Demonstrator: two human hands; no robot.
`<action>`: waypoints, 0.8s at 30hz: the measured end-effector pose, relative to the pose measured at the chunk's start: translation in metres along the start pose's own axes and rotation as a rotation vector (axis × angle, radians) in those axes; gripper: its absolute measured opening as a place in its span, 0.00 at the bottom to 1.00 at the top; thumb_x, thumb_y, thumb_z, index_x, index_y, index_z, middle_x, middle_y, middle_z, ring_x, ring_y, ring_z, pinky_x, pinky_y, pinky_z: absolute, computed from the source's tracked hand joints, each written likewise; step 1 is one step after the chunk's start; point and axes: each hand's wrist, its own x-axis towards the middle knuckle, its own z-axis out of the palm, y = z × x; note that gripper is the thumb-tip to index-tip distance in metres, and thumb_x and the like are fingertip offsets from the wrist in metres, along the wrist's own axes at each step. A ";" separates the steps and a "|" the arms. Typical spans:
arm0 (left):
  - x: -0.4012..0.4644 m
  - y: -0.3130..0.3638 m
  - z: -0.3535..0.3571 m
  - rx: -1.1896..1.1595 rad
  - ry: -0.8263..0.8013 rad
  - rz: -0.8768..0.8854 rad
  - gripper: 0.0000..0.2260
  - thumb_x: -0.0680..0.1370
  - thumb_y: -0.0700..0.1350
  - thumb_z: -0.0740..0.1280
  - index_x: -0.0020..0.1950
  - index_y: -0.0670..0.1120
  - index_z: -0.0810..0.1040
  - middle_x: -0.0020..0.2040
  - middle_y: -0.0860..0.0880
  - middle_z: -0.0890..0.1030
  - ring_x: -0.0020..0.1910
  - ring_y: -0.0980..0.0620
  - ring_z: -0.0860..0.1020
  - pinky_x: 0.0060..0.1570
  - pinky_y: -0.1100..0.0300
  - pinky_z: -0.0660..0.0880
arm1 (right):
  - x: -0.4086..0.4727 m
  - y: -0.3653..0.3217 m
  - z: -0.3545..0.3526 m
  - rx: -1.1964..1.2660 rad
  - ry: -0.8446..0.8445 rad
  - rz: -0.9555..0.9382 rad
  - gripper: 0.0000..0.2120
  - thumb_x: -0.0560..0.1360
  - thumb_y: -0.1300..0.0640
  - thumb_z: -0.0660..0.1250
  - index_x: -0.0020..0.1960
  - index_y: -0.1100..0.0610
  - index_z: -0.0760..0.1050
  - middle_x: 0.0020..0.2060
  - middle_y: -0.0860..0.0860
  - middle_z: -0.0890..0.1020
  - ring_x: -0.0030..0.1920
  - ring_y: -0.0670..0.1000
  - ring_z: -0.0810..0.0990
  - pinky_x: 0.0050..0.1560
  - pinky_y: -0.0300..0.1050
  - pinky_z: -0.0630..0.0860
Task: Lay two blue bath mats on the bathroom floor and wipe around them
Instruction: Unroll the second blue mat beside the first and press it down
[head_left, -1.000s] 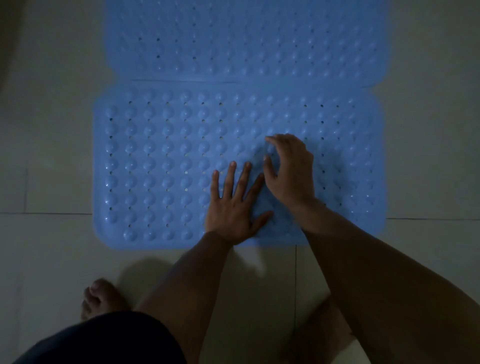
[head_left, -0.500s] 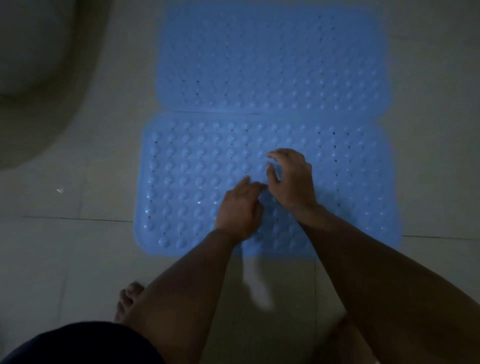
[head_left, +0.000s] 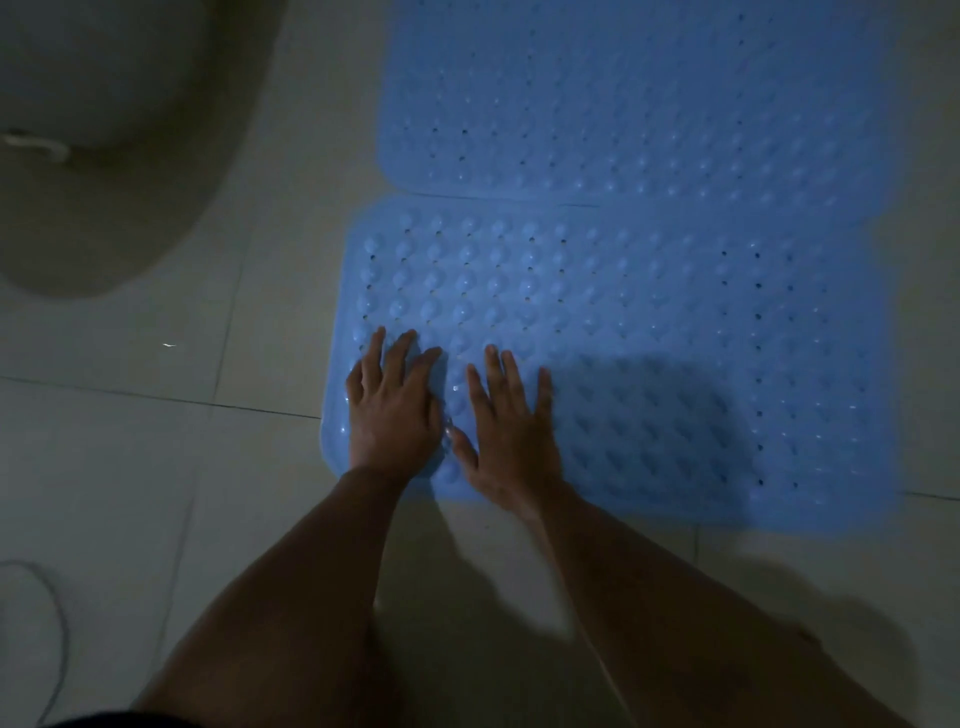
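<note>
Near mat: we find the blue studded rubber bath mat nearest us (head_left: 649, 338) flat on the pale tiled floor (head_left: 130, 467), its far edge meeting the second blue studded mat (head_left: 623, 104)
Left hand: the left hand (head_left: 392, 410) lies flat, fingers straight, pressing the near mat's left corner
Right hand: the right hand (head_left: 511, 431) lies flat just beside it, gripping nothing
Handling: we judge the mats soft, floppy and light, possibly slick; take them by an edge or corner
Obscured: dim light blurs the studs; the far mat is cut off at the top; the rounded grey fixture (head_left: 104, 156) is only partly seen; no cloth is in view
</note>
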 end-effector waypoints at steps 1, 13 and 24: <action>-0.002 0.000 0.001 0.003 0.001 0.006 0.22 0.80 0.48 0.57 0.72 0.48 0.75 0.77 0.43 0.70 0.82 0.38 0.58 0.74 0.38 0.63 | 0.000 0.001 0.001 -0.001 0.000 0.000 0.35 0.82 0.37 0.49 0.83 0.56 0.52 0.82 0.59 0.45 0.82 0.58 0.41 0.76 0.71 0.46; -0.014 -0.007 0.012 0.008 0.010 0.077 0.23 0.78 0.49 0.64 0.74 0.49 0.75 0.79 0.43 0.68 0.82 0.39 0.57 0.74 0.38 0.62 | 0.002 0.000 0.001 0.055 0.013 0.020 0.35 0.82 0.36 0.51 0.83 0.54 0.53 0.83 0.57 0.47 0.83 0.56 0.43 0.77 0.70 0.47; -0.023 0.000 0.001 0.021 -0.015 0.024 0.23 0.82 0.53 0.55 0.74 0.49 0.74 0.79 0.44 0.67 0.83 0.40 0.55 0.76 0.39 0.60 | 0.005 0.000 -0.014 0.129 -0.090 0.005 0.36 0.81 0.35 0.47 0.83 0.53 0.49 0.83 0.55 0.44 0.82 0.53 0.38 0.78 0.67 0.39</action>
